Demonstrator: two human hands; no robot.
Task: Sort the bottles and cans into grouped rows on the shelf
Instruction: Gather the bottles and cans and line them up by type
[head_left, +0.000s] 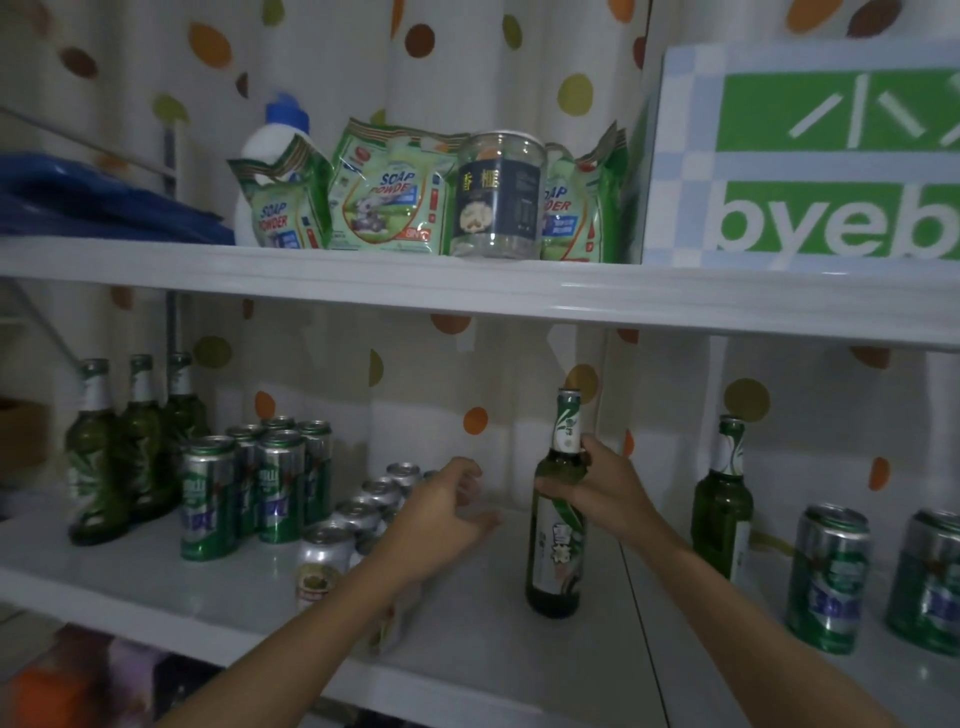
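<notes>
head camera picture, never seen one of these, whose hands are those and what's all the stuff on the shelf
There is no machine here. A person wears one camera on the head, so you see their own arms reaching forward. The right hand grips a green bottle by its neck and holds it upright. The left hand is loosely open and holds nothing, near a row of silver cans. On the white shelf, three more bottles stand far left beside a cluster of green cans. To the right are another bottle and two green cans.
</notes>
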